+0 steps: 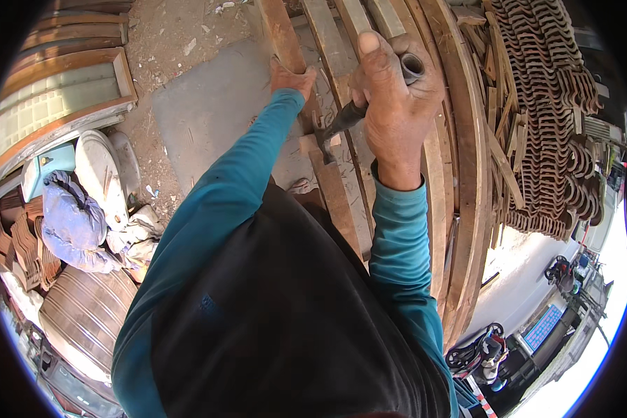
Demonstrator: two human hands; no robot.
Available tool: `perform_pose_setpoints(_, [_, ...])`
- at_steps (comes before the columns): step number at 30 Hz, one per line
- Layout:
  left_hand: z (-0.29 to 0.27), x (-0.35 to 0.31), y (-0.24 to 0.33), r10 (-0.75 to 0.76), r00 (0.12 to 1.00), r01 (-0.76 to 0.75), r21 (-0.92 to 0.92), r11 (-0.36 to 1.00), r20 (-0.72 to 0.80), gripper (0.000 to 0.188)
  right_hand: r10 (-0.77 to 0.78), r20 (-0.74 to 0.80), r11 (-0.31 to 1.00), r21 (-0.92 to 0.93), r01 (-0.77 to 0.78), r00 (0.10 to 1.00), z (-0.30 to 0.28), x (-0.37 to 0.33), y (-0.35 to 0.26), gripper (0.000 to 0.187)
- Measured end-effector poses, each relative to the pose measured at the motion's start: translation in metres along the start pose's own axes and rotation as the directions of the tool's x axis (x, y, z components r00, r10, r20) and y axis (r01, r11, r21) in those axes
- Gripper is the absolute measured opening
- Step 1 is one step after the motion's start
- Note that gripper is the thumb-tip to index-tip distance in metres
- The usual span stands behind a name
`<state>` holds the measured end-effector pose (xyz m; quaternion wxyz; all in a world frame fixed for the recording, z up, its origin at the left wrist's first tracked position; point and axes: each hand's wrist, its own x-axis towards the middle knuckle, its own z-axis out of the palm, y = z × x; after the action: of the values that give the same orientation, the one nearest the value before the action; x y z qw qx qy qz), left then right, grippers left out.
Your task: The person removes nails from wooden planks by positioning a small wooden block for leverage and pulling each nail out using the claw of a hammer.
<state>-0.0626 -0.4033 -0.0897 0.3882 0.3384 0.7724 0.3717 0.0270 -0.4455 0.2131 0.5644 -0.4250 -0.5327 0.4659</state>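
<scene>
My right hand (pixel 402 111) is closed around the handle of a claw hammer (pixel 344 120), thumb along the grip. The handle's round hollow end pokes out beside the thumb. The dark hammer head lies low, by a short wooden block on a narrow plank (pixel 336 198); I cannot tell whether it touches the wood. Further off and to the left, my left hand (pixel 292 79) grips a long wooden beam (pixel 280 33), its fingers wrapped over the edge. A nail cannot be made out.
Several long beams (pixel 460 160) run side by side to the right. Beyond them are wood scraps (pixel 503 104) and stacked roof tiles (pixel 536 90). A grey sheet (pixel 202 104) lies on the dirt. Framed windows (pixel 63 104) and a blue cloth bundle (pixel 73 223) are at left.
</scene>
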Motion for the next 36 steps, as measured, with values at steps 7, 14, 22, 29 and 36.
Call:
perform_pose_setpoints(7, [0.007, -0.011, -0.012, -0.019, 0.999, 0.020, -0.020, 1.000, 0.034, 0.114, 0.030, 0.056, 0.987, -0.157, -0.021, 0.998, -0.007, 0.015, 0.000, 0.028])
perform_pose_setpoints(14, [-0.009, 0.020, 0.044, 0.046, 0.997, -0.054, 0.105, 0.993, 0.069, 0.115, -0.206, -0.032, 0.978, -0.032, 0.205, 0.978, -0.018, -0.056, -0.003, 0.031])
perform_pose_setpoints(22, [0.005, 0.028, 0.006, -0.007, 0.989, -0.001, 0.053, 0.999, 0.146, 0.114, -0.175, -0.025, 0.983, -0.058, 0.174, 0.984, -0.046, -0.066, -0.010, 0.032])
perform_pose_setpoints(29, [-0.008, 0.011, 0.023, 0.094, 0.994, -0.085, 0.160, 0.983, -0.051, 0.106, -0.270, 0.039, 0.959, 0.097, 0.266, 0.962, -0.048, -0.095, -0.007, 0.027])
perform_pose_setpoints(36, [-0.020, 0.016, 0.017, 0.020, 1.000, -0.019, 0.014, 1.000, -0.025, 0.089, -0.225, -0.080, 0.969, 0.089, 0.232, 0.971, -0.043, -0.093, -0.010, 0.027])
